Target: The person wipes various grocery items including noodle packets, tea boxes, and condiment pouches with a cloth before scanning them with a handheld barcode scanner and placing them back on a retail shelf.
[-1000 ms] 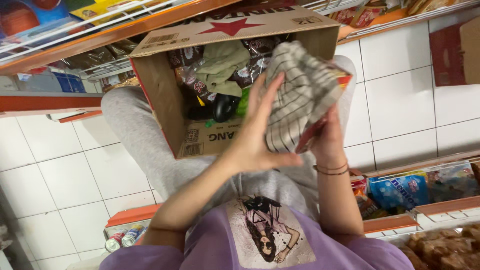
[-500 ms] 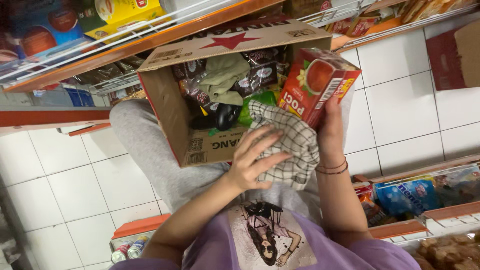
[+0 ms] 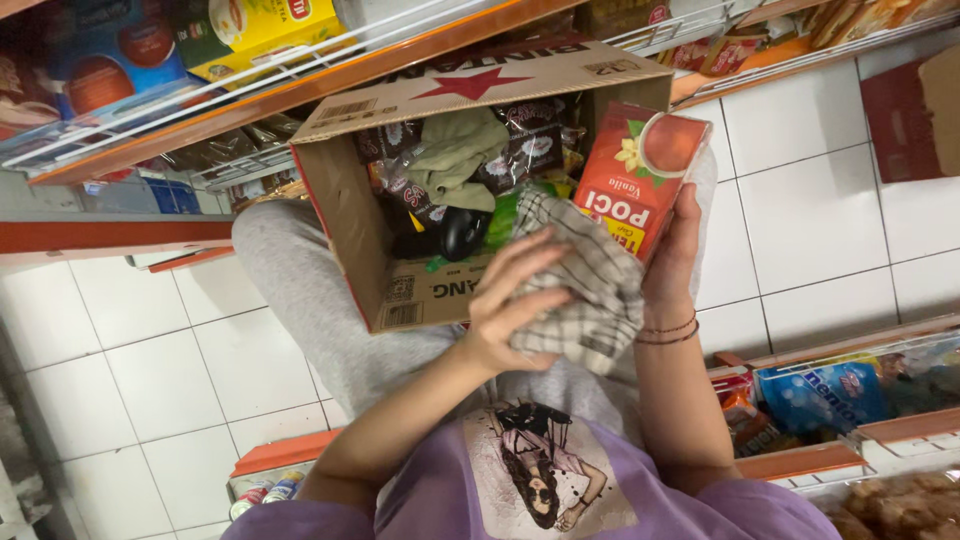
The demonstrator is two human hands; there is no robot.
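My right hand [image 3: 672, 262], with thin bracelets at the wrist, grips a red carton [image 3: 640, 172] with a cup pictured on it and holds it upright over my lap. My left hand [image 3: 512, 300] presses a checked cloth [image 3: 590, 290] against the carton's lower end. Just behind both, an open cardboard box [image 3: 345, 215] with a red star on its flap rests on my grey-trousered knees. Inside it lie dark sachet packs [image 3: 525, 150], a pale green cloth [image 3: 455, 155] and a black object [image 3: 463, 232].
An orange-edged shelf [image 3: 300, 85] with white wire rails and boxed goods runs across the top. Lower shelves at the right hold blue packets [image 3: 815, 395] and snack bags. White floor tiles [image 3: 150, 370] lie on both sides of my legs.
The checked cloth covered the carton a second ago. My left hand has drawn it down toward me, baring the red carton's face. The carton stays in my right hand.
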